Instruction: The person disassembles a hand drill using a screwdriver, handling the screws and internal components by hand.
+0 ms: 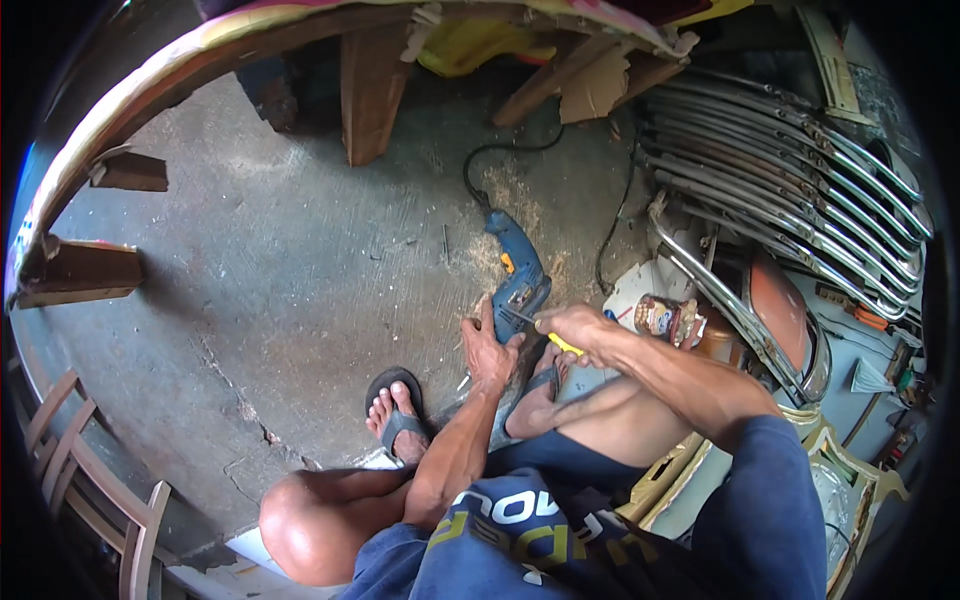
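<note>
A blue electric drill [516, 250] with an orange trigger lies on the concrete floor in front of me, its cord running off the far end. My left hand [486, 352] is closed around the drill's near end, thumb on one side and fingers on the other. In my right hand [582, 333] is a screwdriver [566, 345] with a yellow handle. Its thin shaft points left onto the drill's body, close to my left fingertips. Exactly where the tip touches I cannot make out.
Sawdust [510, 190] and a few loose slim metal pieces lie around the drill. To the right are a jar [657, 318] and stacked chrome tubes [790, 190]. Upturned wooden furniture with legs [375, 95] arches across the far side. Wooden frames [90, 450] lean at left.
</note>
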{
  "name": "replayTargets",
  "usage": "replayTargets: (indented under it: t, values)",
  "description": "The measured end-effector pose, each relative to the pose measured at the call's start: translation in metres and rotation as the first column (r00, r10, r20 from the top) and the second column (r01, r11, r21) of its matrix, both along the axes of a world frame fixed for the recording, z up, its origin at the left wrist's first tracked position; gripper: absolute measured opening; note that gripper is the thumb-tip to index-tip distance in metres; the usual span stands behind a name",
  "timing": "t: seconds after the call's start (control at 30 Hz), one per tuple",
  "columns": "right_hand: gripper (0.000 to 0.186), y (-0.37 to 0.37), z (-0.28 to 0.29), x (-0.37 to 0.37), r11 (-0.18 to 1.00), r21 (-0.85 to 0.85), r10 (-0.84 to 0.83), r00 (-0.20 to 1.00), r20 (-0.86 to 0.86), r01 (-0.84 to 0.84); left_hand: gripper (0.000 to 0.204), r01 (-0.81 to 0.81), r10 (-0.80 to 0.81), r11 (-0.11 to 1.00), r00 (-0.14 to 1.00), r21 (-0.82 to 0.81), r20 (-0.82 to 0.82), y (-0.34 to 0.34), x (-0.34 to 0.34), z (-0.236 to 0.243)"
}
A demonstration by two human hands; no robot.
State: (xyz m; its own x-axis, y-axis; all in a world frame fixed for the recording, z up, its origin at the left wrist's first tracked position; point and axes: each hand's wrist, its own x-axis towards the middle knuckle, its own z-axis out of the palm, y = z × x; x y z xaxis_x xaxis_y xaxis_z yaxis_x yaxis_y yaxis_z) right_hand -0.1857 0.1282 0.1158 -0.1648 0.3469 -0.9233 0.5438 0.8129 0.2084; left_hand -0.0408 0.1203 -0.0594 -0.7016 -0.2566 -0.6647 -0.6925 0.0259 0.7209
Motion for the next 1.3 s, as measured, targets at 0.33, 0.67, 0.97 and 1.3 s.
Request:
replayTargets:
  t: [0.33, 0.67, 0.97, 1.3]
  values:
    - [0.042, 0.006, -0.015, -0.002, 0.720, -0.164, 0.663, 0.738, -0.124, -0.674, 0.095, -0.007, 0.006, 1.000, 0.999, -0.026, -0.035, 0.000, 0.002, -0.001]
    - [0.025, 0.004, 0.006, 0.015, -0.129, 0.092, 0.948, -0.150, -0.280, -0.987, 0.093, 0.008, -0.010, 1.000, 0.997, -0.029, -0.077, 0.000, -0.011, 0.005]
    - [0.049, 0.002, 0.095, -0.048, 0.278, 0.047, 0.727, 0.179, -0.664, -0.959, 0.098, 0.022, -0.034, 0.986, 0.997, -0.166, -0.069, 0.008, 0.007, -0.006]
    - [0.040, 0.190, -0.023, 0.035, 0.813, -0.326, -0.091, 0.447, -0.890, -0.482, 0.102, 0.132, -0.165, 0.945, 0.982, -0.298, -0.089, 0.009, 0.003, -0.008]
